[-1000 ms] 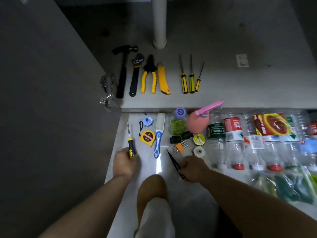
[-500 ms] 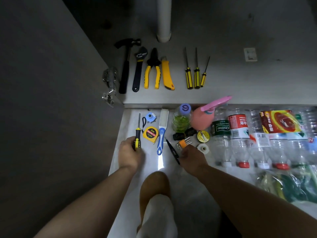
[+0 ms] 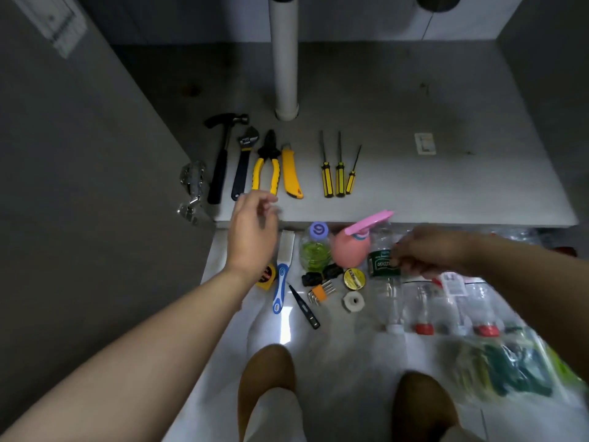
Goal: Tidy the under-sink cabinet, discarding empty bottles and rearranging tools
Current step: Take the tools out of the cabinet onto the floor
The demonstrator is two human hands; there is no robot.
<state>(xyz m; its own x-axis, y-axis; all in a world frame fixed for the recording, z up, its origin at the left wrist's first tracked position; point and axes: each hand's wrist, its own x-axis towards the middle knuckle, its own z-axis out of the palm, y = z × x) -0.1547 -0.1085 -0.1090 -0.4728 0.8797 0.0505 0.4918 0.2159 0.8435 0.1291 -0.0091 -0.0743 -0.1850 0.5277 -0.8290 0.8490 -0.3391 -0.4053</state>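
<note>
My left hand [image 3: 251, 232] hovers at the cabinet's front edge, just below the yellow pliers [image 3: 267, 167]. Its fingers are curled and blurred, and what they hold, if anything, is hidden. My right hand [image 3: 425, 250] hangs blurred over the lying plastic bottles [image 3: 424, 301], its fingers drooping by the green-labelled bottle [image 3: 382, 266]. A black pointed tool [image 3: 304, 306] lies free on the floor. On the cabinet floor sit a hammer [image 3: 221, 161], a wrench [image 3: 243, 161], a yellow knife [image 3: 291, 173] and three yellow screwdrivers [image 3: 339, 173].
A white drain pipe [image 3: 285, 59] stands at the back of the cabinet. On the floor are a blue-handled brush [image 3: 282, 272], tape measure [image 3: 266, 275], green-filled bottle [image 3: 315, 247], pink sprayer [image 3: 353, 247], tape rolls [image 3: 353, 290] and hex keys [image 3: 320, 291]. The open door [image 3: 79, 186] and its hinge [image 3: 192, 189] are on the left.
My left hand rose from the floor screwdriver up to the cabinet edge. My right hand let go of the black pointed tool and swung right over the bottles. The view tilted up.
</note>
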